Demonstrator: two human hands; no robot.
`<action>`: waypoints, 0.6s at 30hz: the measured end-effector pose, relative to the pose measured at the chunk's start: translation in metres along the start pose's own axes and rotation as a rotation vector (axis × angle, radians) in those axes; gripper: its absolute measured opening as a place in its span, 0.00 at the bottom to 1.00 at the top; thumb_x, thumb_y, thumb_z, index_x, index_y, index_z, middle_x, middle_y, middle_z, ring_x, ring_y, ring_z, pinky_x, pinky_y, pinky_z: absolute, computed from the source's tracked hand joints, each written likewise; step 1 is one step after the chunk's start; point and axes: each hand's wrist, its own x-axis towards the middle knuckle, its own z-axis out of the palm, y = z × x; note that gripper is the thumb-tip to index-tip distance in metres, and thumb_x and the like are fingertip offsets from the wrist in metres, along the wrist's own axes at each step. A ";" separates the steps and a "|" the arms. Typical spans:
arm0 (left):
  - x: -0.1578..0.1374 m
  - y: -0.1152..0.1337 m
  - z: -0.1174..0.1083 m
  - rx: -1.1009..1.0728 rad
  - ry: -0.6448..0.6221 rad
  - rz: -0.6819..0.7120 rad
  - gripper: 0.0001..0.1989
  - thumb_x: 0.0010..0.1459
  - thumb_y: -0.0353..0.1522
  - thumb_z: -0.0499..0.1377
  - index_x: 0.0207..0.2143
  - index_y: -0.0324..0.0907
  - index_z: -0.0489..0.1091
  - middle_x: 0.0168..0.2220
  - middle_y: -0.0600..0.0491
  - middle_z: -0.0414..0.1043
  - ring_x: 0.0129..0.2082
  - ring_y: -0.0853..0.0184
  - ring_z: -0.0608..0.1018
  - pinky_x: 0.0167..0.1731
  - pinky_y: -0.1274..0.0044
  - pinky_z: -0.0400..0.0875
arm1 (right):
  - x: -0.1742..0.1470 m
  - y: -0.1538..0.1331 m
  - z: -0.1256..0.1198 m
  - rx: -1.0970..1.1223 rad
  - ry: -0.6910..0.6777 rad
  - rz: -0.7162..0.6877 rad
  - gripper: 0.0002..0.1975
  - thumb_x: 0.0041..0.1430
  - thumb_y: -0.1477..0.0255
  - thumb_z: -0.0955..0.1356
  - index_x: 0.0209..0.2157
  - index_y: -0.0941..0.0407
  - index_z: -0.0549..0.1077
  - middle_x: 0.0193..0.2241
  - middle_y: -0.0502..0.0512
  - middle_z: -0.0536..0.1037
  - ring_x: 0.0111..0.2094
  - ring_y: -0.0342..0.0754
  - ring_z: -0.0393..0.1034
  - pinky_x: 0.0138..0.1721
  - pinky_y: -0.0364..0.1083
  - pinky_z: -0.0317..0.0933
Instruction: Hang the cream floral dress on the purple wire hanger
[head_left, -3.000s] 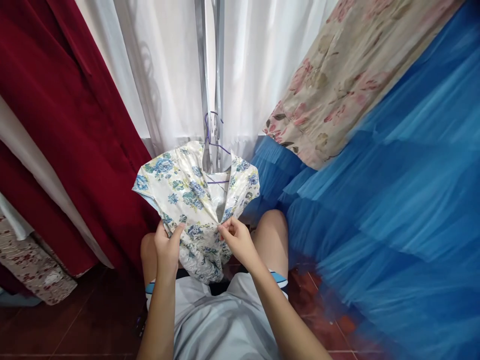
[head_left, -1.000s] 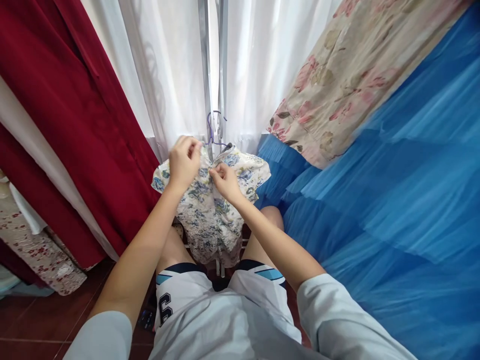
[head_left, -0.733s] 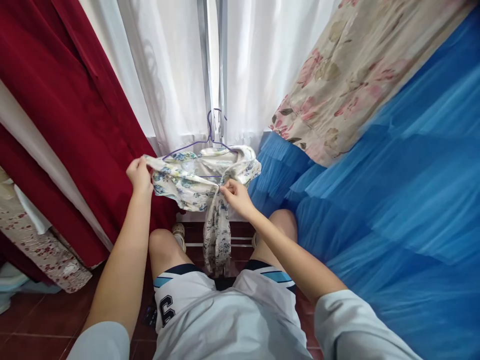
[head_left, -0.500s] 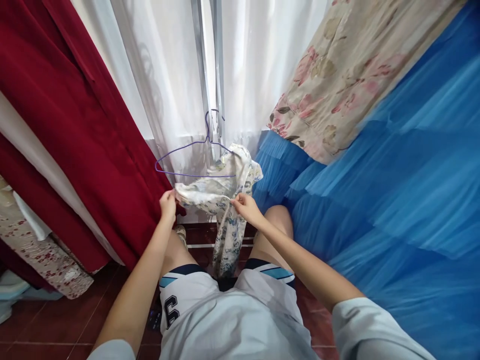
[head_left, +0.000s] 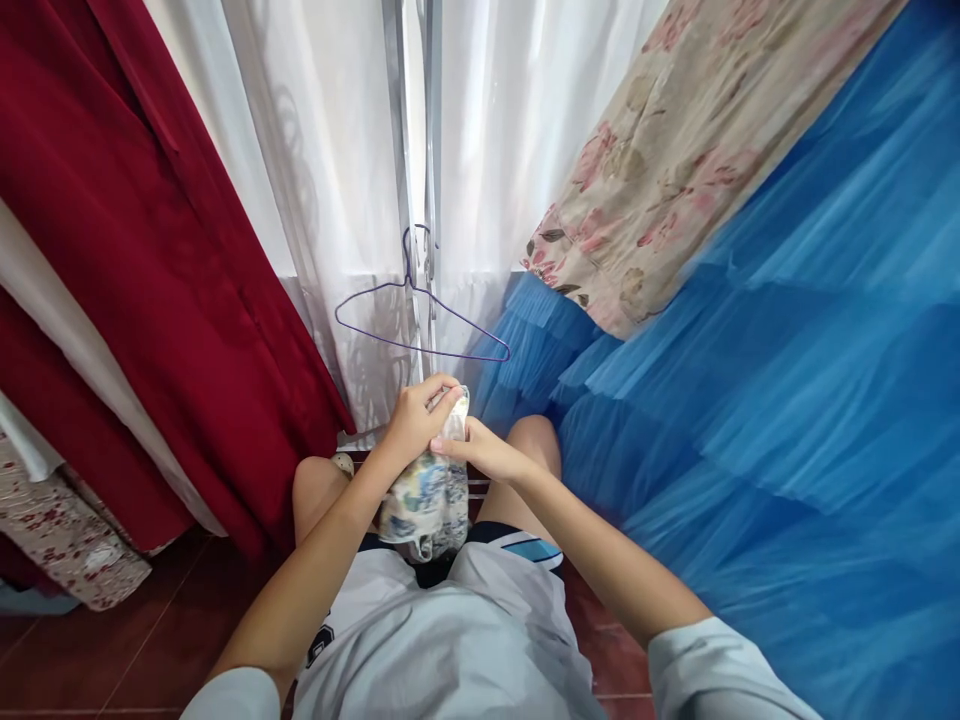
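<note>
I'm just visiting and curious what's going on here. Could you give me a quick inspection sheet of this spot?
Surface: dark red tiled floor.
Job's things: floral garment, bunched up and held above the lap; purple wire hanger, bare, hooked on the metal pole.
Clutter: patterned cloth at lower left.
Hands: left hand and right hand both grip the garment's top.
Cables: nothing seen.
Surroundings: red curtain, white sheer curtain, blue tulle, flowered fabric.
</note>
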 end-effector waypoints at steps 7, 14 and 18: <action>-0.041 -0.025 -0.009 -0.560 -0.474 -0.398 0.22 0.55 0.41 0.66 0.49 0.43 0.66 0.37 0.53 0.73 0.35 0.68 0.76 0.38 0.77 0.70 | -0.024 -0.044 -0.033 -0.134 0.227 -0.120 0.16 0.55 0.63 0.73 0.41 0.59 0.75 0.35 0.52 0.78 0.34 0.46 0.71 0.37 0.43 0.65; -0.048 -0.046 0.005 -0.433 -0.275 -0.369 0.17 0.58 0.43 0.63 0.42 0.39 0.74 0.38 0.50 0.76 0.38 0.64 0.76 0.42 0.74 0.70 | 0.008 -0.083 -0.141 -0.335 0.568 -0.256 0.19 0.43 0.61 0.78 0.34 0.60 0.78 0.30 0.51 0.79 0.31 0.48 0.72 0.34 0.44 0.65; -0.019 -0.041 -0.021 -0.299 -0.013 -0.283 0.14 0.57 0.41 0.63 0.37 0.39 0.74 0.33 0.53 0.73 0.34 0.67 0.74 0.36 0.79 0.67 | 0.071 -0.088 -0.172 -0.248 0.525 -0.231 0.20 0.45 0.61 0.77 0.36 0.59 0.78 0.33 0.52 0.81 0.35 0.48 0.74 0.42 0.46 0.67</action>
